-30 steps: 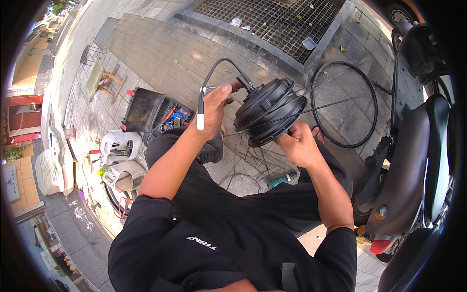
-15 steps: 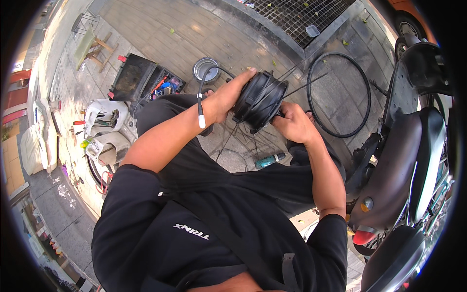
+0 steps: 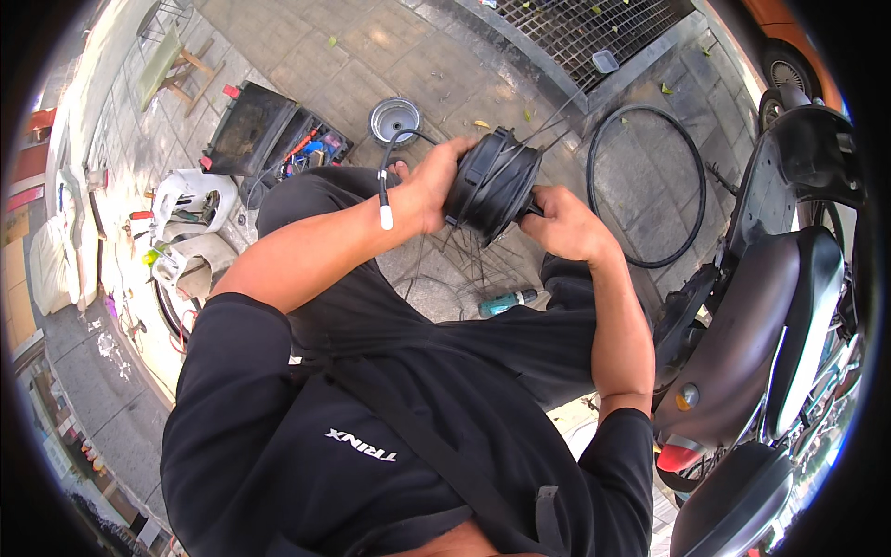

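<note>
Above my lap I hold a black wheel hub motor (image 3: pixel 495 181), tilted, with thin metal spokes sticking out of it up to the right and down below. My left hand (image 3: pixel 430 188) is wrapped round its left side, the thumb side towards the far rim. A black cable (image 3: pixel 382 172) with a white end loops out past my left wrist. With curled fingers, my right hand (image 3: pixel 561 223) grips a dark part at the hub's lower right; its fingertips are partly hidden. Beneath the hub, several loose spokes (image 3: pixel 455 265) are strewn on the paving.
A teal power drill (image 3: pixel 507 303) lies between my legs. Beyond the left knee are a metal bowl-like part (image 3: pixel 394 122) and an open toolbox (image 3: pixel 311 144). A black tyre (image 3: pixel 594 190) lies at right, beside a parked scooter (image 3: pixel 742 306). White shells (image 3: pixel 193 204) stand at left.
The hub motor has turned slightly in my hands; the spoke that pointed right across the tyre now points up to the right. Both hands keep their hold. The whole view has shifted a little.
</note>
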Available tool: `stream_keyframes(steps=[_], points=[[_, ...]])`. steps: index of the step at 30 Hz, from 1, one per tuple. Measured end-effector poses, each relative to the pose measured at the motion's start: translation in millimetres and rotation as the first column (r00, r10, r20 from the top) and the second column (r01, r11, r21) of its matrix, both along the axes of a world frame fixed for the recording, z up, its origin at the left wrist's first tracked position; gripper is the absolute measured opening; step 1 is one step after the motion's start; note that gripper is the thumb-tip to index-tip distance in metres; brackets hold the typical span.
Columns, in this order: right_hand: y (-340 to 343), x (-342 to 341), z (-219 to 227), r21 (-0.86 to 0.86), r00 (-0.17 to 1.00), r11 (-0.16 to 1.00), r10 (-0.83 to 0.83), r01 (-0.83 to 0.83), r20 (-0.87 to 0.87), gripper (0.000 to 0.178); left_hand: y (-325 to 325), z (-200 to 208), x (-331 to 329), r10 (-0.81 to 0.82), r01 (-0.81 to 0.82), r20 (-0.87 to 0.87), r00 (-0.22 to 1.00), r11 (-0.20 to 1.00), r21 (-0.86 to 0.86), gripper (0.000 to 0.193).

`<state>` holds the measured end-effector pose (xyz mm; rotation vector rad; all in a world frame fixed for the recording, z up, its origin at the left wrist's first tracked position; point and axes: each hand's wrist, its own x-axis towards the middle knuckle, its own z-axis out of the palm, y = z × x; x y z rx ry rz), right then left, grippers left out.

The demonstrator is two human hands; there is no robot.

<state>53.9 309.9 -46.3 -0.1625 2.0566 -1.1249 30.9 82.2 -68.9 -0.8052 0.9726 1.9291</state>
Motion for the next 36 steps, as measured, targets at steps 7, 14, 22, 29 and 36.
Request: stream_keyframes(steps=[7, 14, 22, 29, 36], points=[[35.8, -12.9, 19.5, -0.291, 0.987, 0.944, -0.145, 0.158, 0.066, 0.042, -1.7, 0.3, -0.7, 0.030, -0.029, -0.005, 1.000, 0.994, 0.109, 0.050], [15.7, -36.0, -2.7, -0.365, 0.889, 0.811, -0.428, 0.457, 0.164, 0.052, 0.8, -6.1, 5.3, 0.004, -0.005, 0.011, 1.000, 0.998, 0.070, 0.048], [-3.6, -37.7, -11.2, -0.503, 0.843, 0.712, -0.534, 0.491, 0.066, 0.046, 1.8, -15.9, 2.7, 0.022, -0.021, 0.024, 0.999, 1.000, -0.019, 0.039], [-26.3, -18.8, 9.3, -0.318, 0.736, 0.930, -0.345, 0.184, -0.583, 0.049, 3.0, -42.6, -2.8, 0.043, -0.043, -0.001, 0.999, 0.999, -0.022, 0.043], [-40.7, 7.6, 32.2, -0.173, 0.548, 0.983, -0.114, -0.057, -0.829, 0.040, 9.6, -24.9, -20.1, 0.085, -0.085, -0.084, 0.993, 0.996, 0.003, 0.043]])
